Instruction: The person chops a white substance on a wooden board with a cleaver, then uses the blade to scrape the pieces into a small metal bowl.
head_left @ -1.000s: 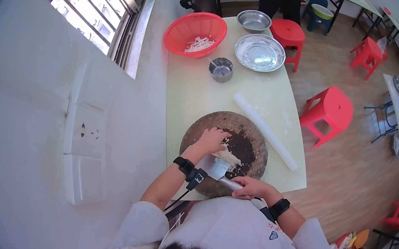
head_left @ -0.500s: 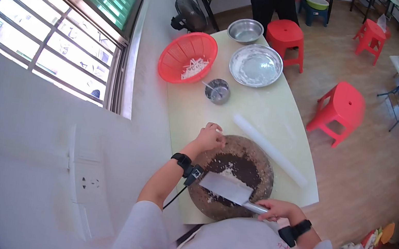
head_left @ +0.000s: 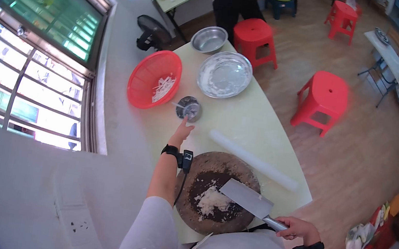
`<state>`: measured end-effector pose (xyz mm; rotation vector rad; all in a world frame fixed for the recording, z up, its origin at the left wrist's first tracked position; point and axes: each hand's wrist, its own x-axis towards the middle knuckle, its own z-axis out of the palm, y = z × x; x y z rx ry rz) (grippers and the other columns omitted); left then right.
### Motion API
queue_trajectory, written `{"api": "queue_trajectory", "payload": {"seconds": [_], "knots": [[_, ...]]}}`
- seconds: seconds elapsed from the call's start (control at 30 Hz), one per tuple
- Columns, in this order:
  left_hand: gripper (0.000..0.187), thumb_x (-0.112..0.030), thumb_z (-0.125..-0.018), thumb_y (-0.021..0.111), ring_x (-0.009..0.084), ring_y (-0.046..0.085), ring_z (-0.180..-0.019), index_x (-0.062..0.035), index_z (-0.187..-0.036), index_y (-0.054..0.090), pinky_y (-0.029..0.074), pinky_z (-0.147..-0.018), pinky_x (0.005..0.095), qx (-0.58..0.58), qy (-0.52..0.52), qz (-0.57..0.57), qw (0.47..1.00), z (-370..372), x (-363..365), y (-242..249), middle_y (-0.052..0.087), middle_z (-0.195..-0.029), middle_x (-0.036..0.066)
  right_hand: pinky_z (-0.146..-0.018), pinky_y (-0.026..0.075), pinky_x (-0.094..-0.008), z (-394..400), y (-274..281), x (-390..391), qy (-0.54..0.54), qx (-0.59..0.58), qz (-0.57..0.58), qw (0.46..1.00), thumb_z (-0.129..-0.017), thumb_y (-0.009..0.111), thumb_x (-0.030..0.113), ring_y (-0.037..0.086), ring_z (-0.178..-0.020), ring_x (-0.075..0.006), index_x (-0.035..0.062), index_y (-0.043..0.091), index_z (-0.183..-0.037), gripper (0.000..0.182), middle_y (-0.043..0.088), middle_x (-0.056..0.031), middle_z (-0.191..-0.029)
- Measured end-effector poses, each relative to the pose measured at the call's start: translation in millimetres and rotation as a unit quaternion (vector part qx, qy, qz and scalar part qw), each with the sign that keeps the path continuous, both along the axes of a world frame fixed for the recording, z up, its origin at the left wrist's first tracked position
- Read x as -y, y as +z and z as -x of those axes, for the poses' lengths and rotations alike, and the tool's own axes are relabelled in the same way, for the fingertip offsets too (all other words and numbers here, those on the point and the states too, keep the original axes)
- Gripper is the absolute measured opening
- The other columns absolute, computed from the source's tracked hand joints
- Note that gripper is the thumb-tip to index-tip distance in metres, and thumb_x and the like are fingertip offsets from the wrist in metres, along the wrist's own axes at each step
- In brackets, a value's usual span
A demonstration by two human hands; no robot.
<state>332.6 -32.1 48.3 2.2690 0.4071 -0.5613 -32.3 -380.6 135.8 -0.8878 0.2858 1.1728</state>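
My right hand point(head_left: 293, 228) is wrapped round the handle of a cleaver point(head_left: 247, 199), whose broad blade lies over the right part of a round chopping block point(head_left: 187, 201). Chopped white bits point(head_left: 212, 200) form a small heap at the middle of the block, left of the blade. My left hand point(head_left: 184, 128) reaches past the block to the near edge of a small metal bowl point(head_left: 189, 109) with a spoon in it. A finger of that hand points at the rim; whether it touches is unclear.
Beyond the small bowl are a red basket point(head_left: 138, 81) with white strips, a floury metal plate point(head_left: 224, 75) and a metal bowl point(head_left: 209, 40). A white roll point(head_left: 254, 160) lies behind the block. Red stools point(head_left: 322, 99), a fan point(head_left: 152, 33) and another person point(head_left: 229, 4) stand farther off.
My left hand has moved from the block's edge out to the small bowl. The cleaver has shifted right, uncovering the white heap. The view has turned.
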Motion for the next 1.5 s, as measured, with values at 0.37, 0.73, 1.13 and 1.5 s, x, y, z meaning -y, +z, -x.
{"api": "queue_trajectory", "payload": {"seconds": [0.37,0.73,1.13,1.5], "knots": [[0.017,-0.016,-0.07,0.062,0.0299,0.058,-0.073,-0.004,-0.08,0.056,0.043,-0.063,0.0351,0.281,-0.013,-0.106,0.954,13,-2,-23,0.06,-0.078,0.014,-0.035,0.024,-0.0183,14,5,9,-0.076,0.007,0.035,0.996,-0.071,0.059,0.002,0.034,-0.041,-0.0034,0.0041,0.042,-0.107,0.039,0.044,0.0013,-0.066],[0.006,-0.003,-0.076,0.056,0.0153,0.056,-0.068,-0.0006,-0.079,0.051,0.042,-0.061,0.0253,0.357,0.124,0.051,0.924,129,-49,38,0.058,-0.076,0.01,-0.033,0.02,-0.0183,-16,-13,1,-0.101,0.053,0.01,0.993,-0.073,0.056,0.003,0.029,-0.035,-0.003,0.0044,0.044,-0.099,0.029,0.043,0.0006,-0.056],[0.012,-0.001,-0.069,0.057,0.0241,0.054,-0.072,-0.0024,-0.08,0.052,0.043,-0.065,0.029,0.32,0.183,-0.069,0.927,325,-78,11,0.053,-0.076,0.01,-0.035,0.028,-0.0192,-45,-32,-39,-0.063,0.148,0.137,0.977,-0.071,0.045,0.006,0.035,-0.037,-0.0061,-0.0025,0.05,-0.102,0.032,0.044,-0.0025,-0.057],[0.012,-0.003,-0.07,0.058,0.0277,0.053,-0.077,-0.0021,-0.08,0.052,0.043,-0.067,0.0313,0.347,0.153,-0.087,0.921,358,-64,-3,0.05,-0.082,0.011,-0.034,0.029,-0.02,-21,-82,-29,-0.094,0.119,0.195,0.969,-0.086,0.043,0.033,0.039,-0.036,-0.0077,0.0082,0.048,-0.103,0.03,0.047,-0.0031,-0.055]]}}
